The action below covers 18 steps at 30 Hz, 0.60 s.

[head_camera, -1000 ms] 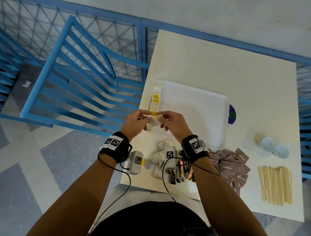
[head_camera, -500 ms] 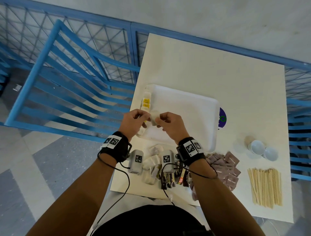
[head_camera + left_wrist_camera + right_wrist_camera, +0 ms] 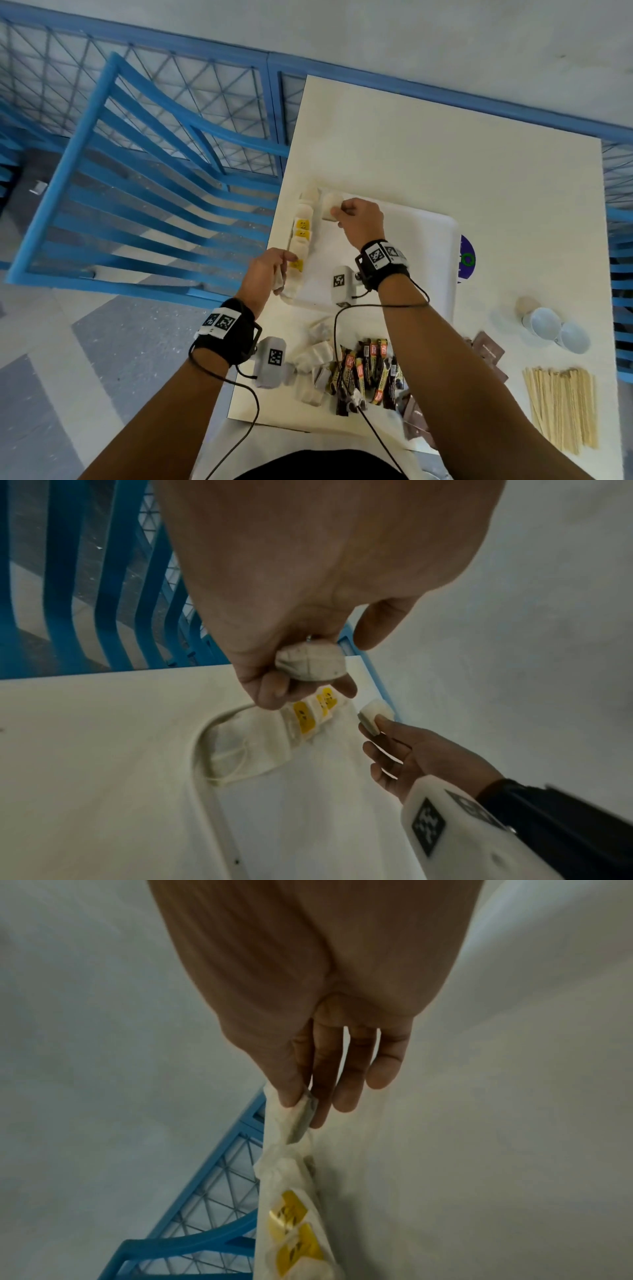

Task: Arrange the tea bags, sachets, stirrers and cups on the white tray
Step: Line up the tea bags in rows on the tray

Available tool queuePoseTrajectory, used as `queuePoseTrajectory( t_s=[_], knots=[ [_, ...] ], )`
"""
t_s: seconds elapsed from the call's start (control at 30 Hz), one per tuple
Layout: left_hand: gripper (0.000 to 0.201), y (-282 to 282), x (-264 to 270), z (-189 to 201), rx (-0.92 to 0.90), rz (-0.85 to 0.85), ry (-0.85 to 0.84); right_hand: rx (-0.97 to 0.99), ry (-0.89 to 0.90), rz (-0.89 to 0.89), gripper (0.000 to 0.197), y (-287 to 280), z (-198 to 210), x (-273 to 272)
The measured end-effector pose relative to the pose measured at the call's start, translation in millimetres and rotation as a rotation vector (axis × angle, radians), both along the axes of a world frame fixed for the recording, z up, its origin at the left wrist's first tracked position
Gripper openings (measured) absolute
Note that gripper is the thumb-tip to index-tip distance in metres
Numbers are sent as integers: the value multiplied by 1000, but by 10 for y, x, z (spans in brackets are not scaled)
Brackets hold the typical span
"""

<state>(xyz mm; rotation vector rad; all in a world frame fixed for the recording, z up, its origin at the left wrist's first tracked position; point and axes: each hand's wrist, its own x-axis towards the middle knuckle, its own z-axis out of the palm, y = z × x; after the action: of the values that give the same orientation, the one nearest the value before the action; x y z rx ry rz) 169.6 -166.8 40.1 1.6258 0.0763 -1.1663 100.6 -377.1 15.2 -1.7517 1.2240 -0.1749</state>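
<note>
The white tray [image 3: 414,240] lies mid-table, with a row of tea bags [image 3: 302,233] with yellow tags along its left rim. My right hand [image 3: 339,213] reaches to the tray's far left corner, pinching a tea bag [image 3: 331,205] between thumb and forefinger; the right wrist view shows that pinch [image 3: 297,1115] above the tagged row [image 3: 294,1218]. My left hand [image 3: 285,266] hovers at the near left corner, its fingers curled round another tea bag [image 3: 310,660]. Two cups [image 3: 555,330] and the wooden stirrers [image 3: 561,411] lie off the tray at the right.
Loose tea bags [image 3: 313,359], dark striped sachets [image 3: 371,370] and brown sachets [image 3: 488,351] lie near the table's front edge. A purple disc [image 3: 467,258] peeks from under the tray's right rim. A blue chair [image 3: 137,178] and blue railing stand to the left.
The hands, earlier together on a tea bag at the tray's near left edge, have parted. The right hand carried a bag to the far left corner; the left stayed near the near corner.
</note>
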Motion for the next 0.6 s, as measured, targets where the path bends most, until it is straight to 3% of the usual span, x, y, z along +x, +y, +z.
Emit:
queuePoseTrajectory(
  t_s=[0.2, 0.43, 0.6],
  knots=[
    [45, -64, 156, 94, 166, -9, 34, -27, 86, 15, 26, -88, -167, 216],
    [42, 66, 218, -11, 117, -42, -63, -90, 131, -20, 19, -90, -211, 298],
    [29, 70, 205, -49, 94, -68, -161, -98, 126, -35, 24, -105, -221, 317]
  ],
)
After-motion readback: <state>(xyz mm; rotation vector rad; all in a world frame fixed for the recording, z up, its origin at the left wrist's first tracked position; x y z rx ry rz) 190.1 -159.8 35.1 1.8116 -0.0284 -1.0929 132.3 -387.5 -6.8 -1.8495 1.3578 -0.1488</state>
